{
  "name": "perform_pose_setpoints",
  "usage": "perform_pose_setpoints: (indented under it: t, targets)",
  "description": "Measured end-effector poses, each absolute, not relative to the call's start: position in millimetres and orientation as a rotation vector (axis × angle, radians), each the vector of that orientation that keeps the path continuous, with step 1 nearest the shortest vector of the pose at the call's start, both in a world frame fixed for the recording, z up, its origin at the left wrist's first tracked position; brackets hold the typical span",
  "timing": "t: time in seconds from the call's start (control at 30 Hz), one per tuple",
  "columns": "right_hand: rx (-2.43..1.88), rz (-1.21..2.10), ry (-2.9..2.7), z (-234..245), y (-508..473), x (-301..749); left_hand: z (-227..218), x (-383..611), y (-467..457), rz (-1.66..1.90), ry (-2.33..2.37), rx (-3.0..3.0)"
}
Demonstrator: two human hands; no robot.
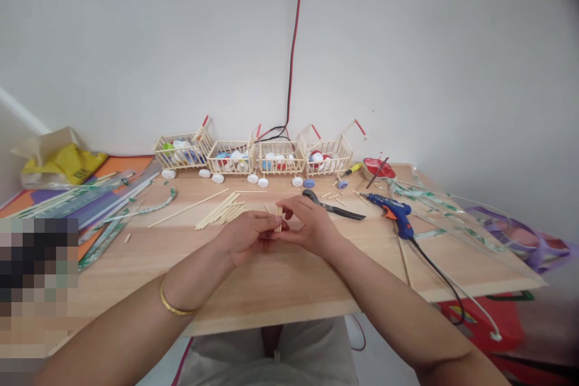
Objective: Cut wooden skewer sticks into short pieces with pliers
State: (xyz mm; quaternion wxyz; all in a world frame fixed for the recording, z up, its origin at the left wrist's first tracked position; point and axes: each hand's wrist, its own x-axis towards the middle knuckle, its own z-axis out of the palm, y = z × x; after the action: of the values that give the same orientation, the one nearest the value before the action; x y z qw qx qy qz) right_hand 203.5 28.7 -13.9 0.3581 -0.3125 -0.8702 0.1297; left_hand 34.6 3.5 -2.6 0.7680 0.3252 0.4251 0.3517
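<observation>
My left hand (248, 235) and my right hand (307, 223) meet over the middle of the wooden board (280, 280). Both pinch a small bundle of short wooden sticks (278, 219), held upright between the fingertips. Just behind the hands lies a loose pile of long thin sticks (222, 208). Black scissors (332, 206) lie right of my right hand. A gold bangle is on my left wrist.
Several small stick carts (253, 157) filled with bottle caps line the back of the board. A blue glue gun (394, 211) with a black cord lies at the right, a red dish (379, 167) behind it. Coloured paper and a ruler (85, 199) lie left.
</observation>
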Motion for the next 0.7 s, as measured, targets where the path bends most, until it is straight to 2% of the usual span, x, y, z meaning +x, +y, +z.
perform_pose_setpoints:
  t: [0.7]
  targets:
    - [-0.853, 0.128, -2.208, -19.7, 27.3, 203.2, -9.0, 38.2, -3.0, 0.868, 0.898, 0.710]
